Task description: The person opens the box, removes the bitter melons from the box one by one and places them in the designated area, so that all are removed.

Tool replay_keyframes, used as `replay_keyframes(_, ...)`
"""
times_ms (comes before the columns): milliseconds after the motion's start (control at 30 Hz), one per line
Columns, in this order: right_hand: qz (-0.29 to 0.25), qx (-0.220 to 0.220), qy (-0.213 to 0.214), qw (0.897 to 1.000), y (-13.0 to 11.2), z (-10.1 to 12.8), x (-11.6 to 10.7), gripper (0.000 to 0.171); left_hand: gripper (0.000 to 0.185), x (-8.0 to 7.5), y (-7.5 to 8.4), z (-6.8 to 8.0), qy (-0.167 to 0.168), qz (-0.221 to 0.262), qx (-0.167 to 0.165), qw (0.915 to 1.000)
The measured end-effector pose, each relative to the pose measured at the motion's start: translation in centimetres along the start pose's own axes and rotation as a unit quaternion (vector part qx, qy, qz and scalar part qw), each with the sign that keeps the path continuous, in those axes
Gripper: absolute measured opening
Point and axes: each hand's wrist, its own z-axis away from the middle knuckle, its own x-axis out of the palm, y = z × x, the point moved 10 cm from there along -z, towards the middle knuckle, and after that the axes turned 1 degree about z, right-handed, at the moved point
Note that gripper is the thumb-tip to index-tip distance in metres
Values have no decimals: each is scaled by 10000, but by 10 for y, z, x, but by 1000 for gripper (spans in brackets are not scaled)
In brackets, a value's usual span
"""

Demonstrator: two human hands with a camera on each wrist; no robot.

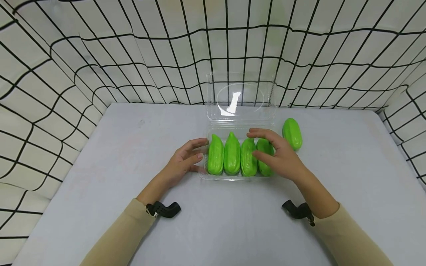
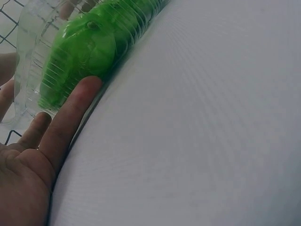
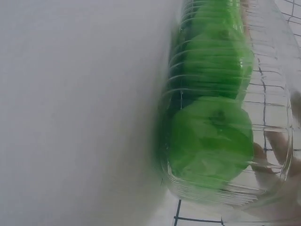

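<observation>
Left hand (image 1: 182, 162): fingers straight, resting against the left wall of the clear tray (image 1: 203, 176), grip closed on nothing.
Tray: on the worktop (image 1: 100, 166), lid up, four green gourds inside.
Right hand (image 1: 277, 155): grip curled around the rightmost gourd (image 1: 265, 147) in the tray.
Loose gourd (image 1: 292, 133): just right of the tray, outside it.

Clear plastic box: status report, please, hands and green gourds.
Left hand fingers steady the clear plastic box wall. Right hand grips the fourth gourd inside. Fifth gourd outside, on table. Lid open, nothing blocking.
</observation>
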Motion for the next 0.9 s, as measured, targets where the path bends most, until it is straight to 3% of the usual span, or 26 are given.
replay_keyframes(267,-682,-26,2,9977,-5,-1,0,52,49,0,1,0,-18,74,11,10000)
replay_keyframes(500,159,-60,75,9998,-10,-2,-1,46,50,0,3,0,-53,122,30,9999)
replay_keyframes(900,-548,1171,-382,9909,14,-24,7,38,49,0,0,0,-105,154,7,9998)
